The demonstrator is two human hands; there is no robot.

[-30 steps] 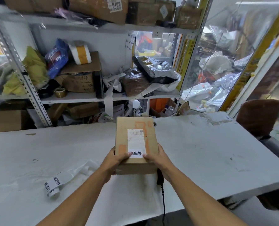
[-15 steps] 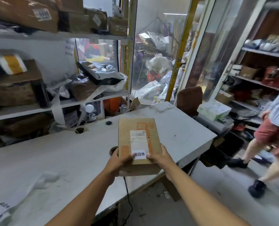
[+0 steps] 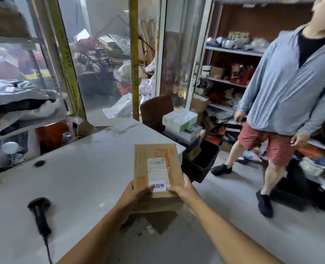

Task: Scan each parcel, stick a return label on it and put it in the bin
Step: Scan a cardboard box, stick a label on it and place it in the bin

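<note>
A brown cardboard parcel (image 3: 157, 166) is held level in the air past the right end of the white table (image 3: 78, 180). It carries a shipping label and, at its near edge, a white return label (image 3: 158, 186) with black characters. My left hand (image 3: 134, 193) grips its near left corner and my right hand (image 3: 182, 189) its near right corner, thumbs on top. A black handheld scanner (image 3: 39, 214) lies on the table to the left, cable trailing off the front. A black bin (image 3: 203, 161) stands open on the floor beyond the parcel.
A person in a blue shirt and red shorts (image 3: 283, 103) stands on the right, close to the bin. Boxes (image 3: 180, 119) are stacked beside the table's far corner. Cluttered shelves (image 3: 232, 80) line the right wall. A cardboard scrap (image 3: 161, 221) lies on the floor under the parcel.
My view has swung to the right, away from the shelves behind the table. The parcel, held in both hands, has left the tabletop and moved past its right end; the standing person is now closer.
</note>
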